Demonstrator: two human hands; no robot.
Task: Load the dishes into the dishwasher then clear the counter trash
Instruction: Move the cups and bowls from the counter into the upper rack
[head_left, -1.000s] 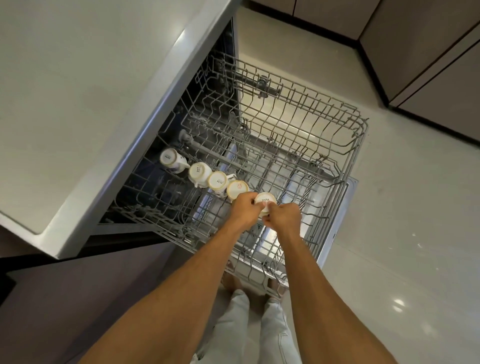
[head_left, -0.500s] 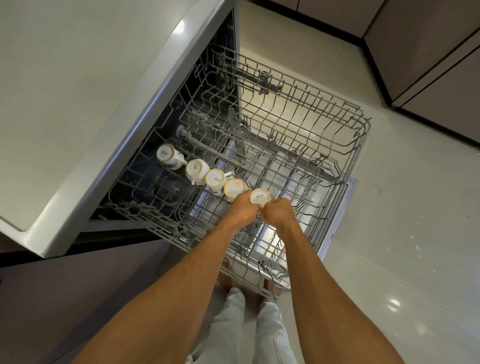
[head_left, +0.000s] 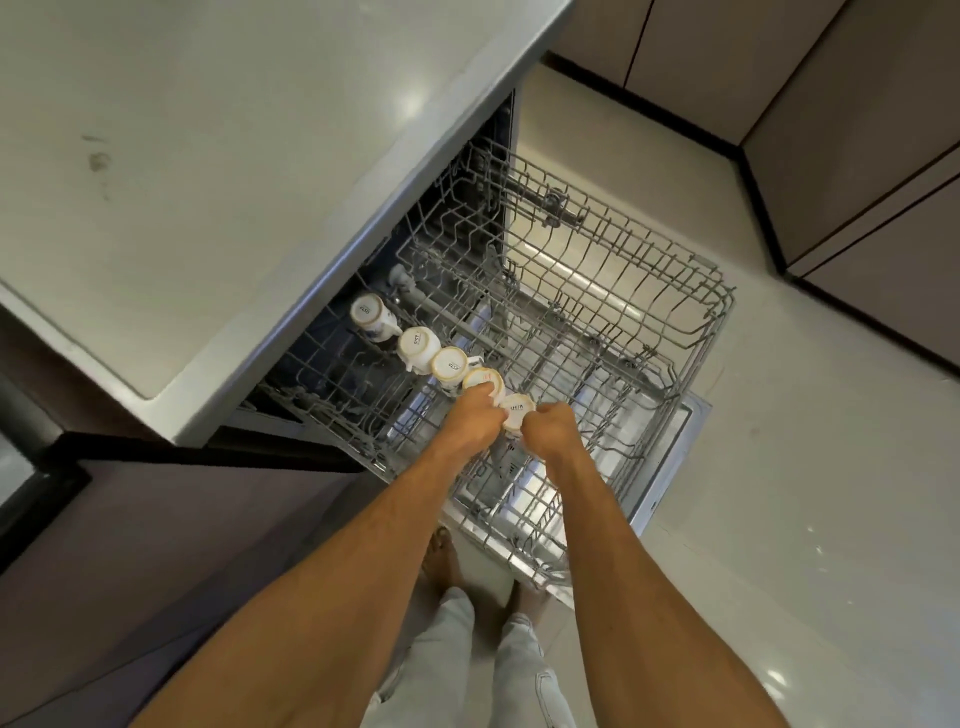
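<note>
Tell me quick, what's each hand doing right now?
Left hand: closed, gripping the left side of the nearest upturned cup in the dishwasher rack.
Right hand: closed, pinching the same cup's right side.

The wire rack holds a row of 5 inverted cups.

Left grip and right grip hold an upturned cup in the rack.

Bare rack room right of the cup row; countertop overhang at left.
</note>
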